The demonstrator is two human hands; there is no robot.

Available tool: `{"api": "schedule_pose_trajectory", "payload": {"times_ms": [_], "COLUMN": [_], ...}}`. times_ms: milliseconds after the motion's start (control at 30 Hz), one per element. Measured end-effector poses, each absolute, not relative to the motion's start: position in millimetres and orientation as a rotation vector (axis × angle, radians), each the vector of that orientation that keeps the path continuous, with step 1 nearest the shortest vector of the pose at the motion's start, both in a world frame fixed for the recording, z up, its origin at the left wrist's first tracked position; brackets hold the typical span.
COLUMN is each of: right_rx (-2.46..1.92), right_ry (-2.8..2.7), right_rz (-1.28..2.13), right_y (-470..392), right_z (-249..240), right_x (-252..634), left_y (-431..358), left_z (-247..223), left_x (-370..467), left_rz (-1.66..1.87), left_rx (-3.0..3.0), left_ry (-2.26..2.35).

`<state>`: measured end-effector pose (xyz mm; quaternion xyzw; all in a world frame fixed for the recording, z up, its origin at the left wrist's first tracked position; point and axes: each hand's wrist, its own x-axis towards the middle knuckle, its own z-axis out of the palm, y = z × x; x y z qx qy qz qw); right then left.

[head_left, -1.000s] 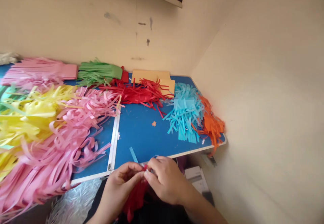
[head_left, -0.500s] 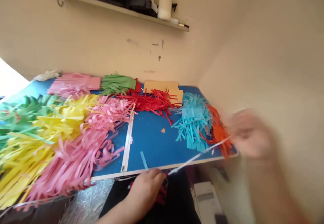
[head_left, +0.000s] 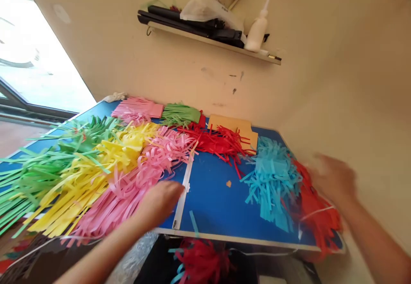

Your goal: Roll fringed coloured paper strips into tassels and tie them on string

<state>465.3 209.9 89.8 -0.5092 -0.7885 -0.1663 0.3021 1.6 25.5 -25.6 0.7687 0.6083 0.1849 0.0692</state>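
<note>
My left hand [head_left: 165, 200] hovers over the pink fringed paper [head_left: 125, 202], back of the hand up and fingers hidden beneath it. At the table's right end my right hand [head_left: 334, 177], smeared by motion, is beside the orange-red fringed paper [head_left: 321, 219]. Whether it touches that paper I cannot tell. Red fringed paper [head_left: 204, 260] with light blue strips lies over my lap, below the table's front edge. A white string [head_left: 263, 254] runs from near it to the right, and part of it crosses the orange-red fringe.
Green [head_left: 61, 164], yellow [head_left: 118, 147], red [head_left: 221, 140] and light blue [head_left: 278, 181] fringed papers lie on the blue table [head_left: 212, 198]. Yellow-orange sheets [head_left: 231, 125] lie at the back. A wall shelf [head_left: 218, 42] holds a white bottle [head_left: 257, 31]. Clear plastic strands [head_left: 136, 254] hang below.
My left hand has left the red fringe at my lap and risen over the pink fringe. My right hand is no longer pulling the string taut; the string now lies slack. The view has shifted left.
</note>
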Motion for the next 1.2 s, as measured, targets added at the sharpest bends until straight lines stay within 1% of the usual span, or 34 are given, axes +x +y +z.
{"api": "schedule_pose_trajectory", "payload": {"times_ms": [67, 133, 233, 267, 300, 367, 467, 600, 667, 733, 800, 867, 933, 1067, 1200], "right_rx": [-1.213, -1.032, -0.725, -0.629, -0.579, -0.627, -0.777, -0.884, -0.902, -0.89, -0.882, -0.897, -0.897, -0.859, -0.87], "right_ry": [-2.287, -2.397, -2.536, -2.613, -2.702, -2.802, -2.809, -2.768, -2.732, -2.691, -2.653, -2.628, -2.624, -2.608, -2.561], "right_rz": [-0.205, 0.05, 0.445, 0.521, 0.542, 0.519, 0.447, 0.371, 0.377, 0.417, 0.466, 0.496, 0.526, 0.574, 0.647], "right_y": [197.8, 174.8, 145.2, 140.3, 138.1, 139.2, 144.4, 145.2, 144.6, 144.5, 144.5, 143.8, 141.9, 136.9, 133.6], "right_z": [49.8, 17.4, -7.6, -11.6, -14.8, -20.8, -29.9, -34.0, -31.9, -29.3, -28.2, -28.6, -29.2, -26.2, -18.3], "right_x": [408.3, 333.9, 216.7, 181.4, 149.5, 98.0, 53.7, 44.5, 50.4, 56.6, 61.2, 64.8, 69.0, 80.5, 92.1], "left_y": [45.5, 55.3, 51.8, 48.2, 44.6, 38.2, 30.3, 17.8, 13.0, 12.4, 16.6, 24.0, 32.0, 43.9, 46.3], "left_z": [-20.3, -20.0, -23.2, -24.0, -24.4, -23.8, -20.1, -15.9, -16.1, -16.9, -16.7, -14.6, -10.8, -3.1, 0.7], "left_x": [-50.4, -85.2, -108.1, -111.2, -113.5, -118.0, -126.7, -131.1, -123.7, -110.8, -98.1, -91.5, -93.2, -110.8, -129.0], "left_rz": [0.442, 0.342, 0.223, 0.194, 0.174, 0.156, 0.172, 0.239, 0.422, 0.585, 0.513, 0.325, 0.206, 0.1, 0.132], "left_rx": [2.275, 2.25, 2.198, 2.171, 2.139, 2.073, 1.994, 1.979, 2.109, 2.42, 2.656, 2.664, 2.602, 2.52, 2.46], "left_ry": [2.005, 2.145, 2.33, 2.393, 2.456, 2.579, 2.729, 2.819, 2.817, 2.519, 2.032, 1.792, 1.82, 1.872, 1.867]}}
